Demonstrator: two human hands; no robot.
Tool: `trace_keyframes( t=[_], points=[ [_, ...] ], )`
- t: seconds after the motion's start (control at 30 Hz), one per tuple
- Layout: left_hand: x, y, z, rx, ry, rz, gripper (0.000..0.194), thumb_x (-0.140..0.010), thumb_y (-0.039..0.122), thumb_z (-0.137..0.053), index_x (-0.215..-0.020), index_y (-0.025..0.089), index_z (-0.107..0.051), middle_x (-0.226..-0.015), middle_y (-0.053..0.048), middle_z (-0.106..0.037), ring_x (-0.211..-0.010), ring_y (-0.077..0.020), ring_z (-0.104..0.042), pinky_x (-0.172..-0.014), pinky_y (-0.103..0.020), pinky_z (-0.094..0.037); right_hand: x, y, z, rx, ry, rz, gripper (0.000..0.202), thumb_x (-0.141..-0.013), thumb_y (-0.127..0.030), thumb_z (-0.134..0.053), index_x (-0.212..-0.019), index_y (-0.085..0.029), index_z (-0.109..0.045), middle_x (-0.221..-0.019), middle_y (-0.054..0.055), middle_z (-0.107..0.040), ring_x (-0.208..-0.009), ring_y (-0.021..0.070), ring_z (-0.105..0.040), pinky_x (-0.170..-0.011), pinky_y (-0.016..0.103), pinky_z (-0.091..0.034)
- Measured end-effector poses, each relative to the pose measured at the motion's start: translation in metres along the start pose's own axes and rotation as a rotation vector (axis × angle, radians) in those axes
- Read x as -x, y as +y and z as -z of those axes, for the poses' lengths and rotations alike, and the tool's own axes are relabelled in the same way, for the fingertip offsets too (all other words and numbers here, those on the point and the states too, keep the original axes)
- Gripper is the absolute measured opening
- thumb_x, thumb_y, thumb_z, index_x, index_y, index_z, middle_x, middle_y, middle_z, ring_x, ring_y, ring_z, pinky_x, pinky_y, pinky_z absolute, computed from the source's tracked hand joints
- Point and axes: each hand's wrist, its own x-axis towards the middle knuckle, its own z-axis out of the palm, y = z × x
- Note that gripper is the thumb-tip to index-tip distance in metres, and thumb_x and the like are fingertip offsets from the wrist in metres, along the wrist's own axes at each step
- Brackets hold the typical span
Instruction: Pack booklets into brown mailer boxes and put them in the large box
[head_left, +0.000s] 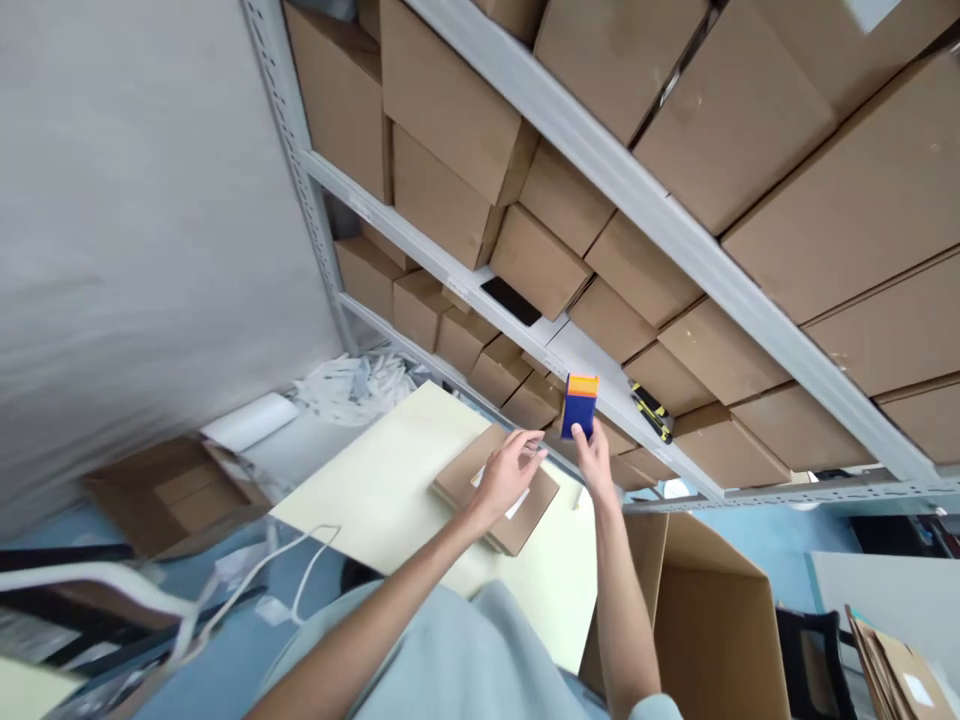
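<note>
My right hand (594, 458) grips a small dark blue box with an orange end (579, 408), held up in front of the shelf edge. My left hand (514, 470) hovers above a flat brown cardboard box (466, 470), fingers bent and apart, with nothing visible in them. White labels show partly on top of that cardboard box, behind my left hand. The box lies on a pale yellow tabletop (375, 490).
Metal shelving (600, 150) packed with cardboard boxes rises ahead. A yellow-and-black tool (651, 412) and a flat black object (511, 301) lie on one shelf. An open carton (712, 620) stands at right, another (180, 495) at left, near a white roll (251, 420).
</note>
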Motion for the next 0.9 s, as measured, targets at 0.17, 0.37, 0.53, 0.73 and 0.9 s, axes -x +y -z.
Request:
trace_keyframes(
  t=[0.17, 0.37, 0.53, 0.73, 0.9],
  points=[
    [0.045, 0.011, 0.016, 0.075, -0.066, 0.057, 0.018, -0.098, 0.038, -0.072, -0.11, 0.023, -0.074, -0.107, -0.006, -0.077, -0.089, -0.0195, -0.079, -0.089, -0.036, -0.07, 0.108, -0.03, -0.045, -0.276, 0.059, -0.172, 0.051, -0.105, -0.062, -0.062, -0.133, -0.02, -0.068, -0.126, 0.014, -0.077, -0.118, 0.0285, -0.073, -0.109, 0.045, -0.058],
    [0.066, 0.034, 0.033, 0.12, -0.092, 0.051, 0.017, -0.101, 0.035, -0.073, -0.112, 0.023, -0.075, -0.109, -0.006, -0.078, -0.099, -0.0203, -0.078, -0.092, -0.035, -0.069, 0.14, -0.059, -0.053, -0.204, 0.148, -0.205, 0.057, -0.105, -0.066, -0.06, -0.139, -0.021, -0.067, -0.12, 0.012, -0.078, -0.115, 0.027, -0.073, -0.106, 0.042, -0.06],
    [0.06, 0.057, 0.054, 0.061, -0.202, -0.102, 0.015, -0.104, 0.029, -0.07, -0.116, 0.024, -0.078, -0.114, -0.007, -0.08, -0.107, -0.0215, -0.077, -0.097, -0.036, -0.065, 0.147, -0.083, -0.045, -0.32, 0.107, -0.211, 0.055, -0.1, -0.068, -0.069, -0.129, -0.021, -0.075, -0.12, 0.012, -0.081, -0.114, 0.0301, -0.077, -0.11, 0.048, -0.06],
    [0.048, 0.072, 0.085, 0.015, -0.306, -0.179, 0.016, -0.104, 0.025, -0.068, -0.116, 0.025, -0.078, -0.114, -0.007, -0.08, -0.112, -0.0234, -0.075, -0.103, -0.039, -0.062, 0.144, -0.104, -0.049, -0.309, 0.045, -0.203, 0.054, -0.1, -0.07, -0.069, -0.119, -0.021, -0.081, -0.112, 0.011, -0.084, -0.112, 0.0325, -0.079, -0.109, 0.051, -0.062],
    [0.023, 0.106, 0.123, 0.059, -0.155, -0.184, 0.033, -0.103, 0.031, -0.07, -0.135, 0.023, -0.071, -0.125, -0.01, -0.074, -0.109, -0.0223, -0.073, -0.097, -0.038, -0.065, 0.151, -0.113, -0.041, 0.01, -0.021, -0.106, 0.033, -0.104, -0.052, -0.07, -0.119, -0.024, -0.079, -0.114, 0.011, -0.082, -0.11, 0.0315, -0.077, -0.096, 0.046, -0.064]
  ],
)
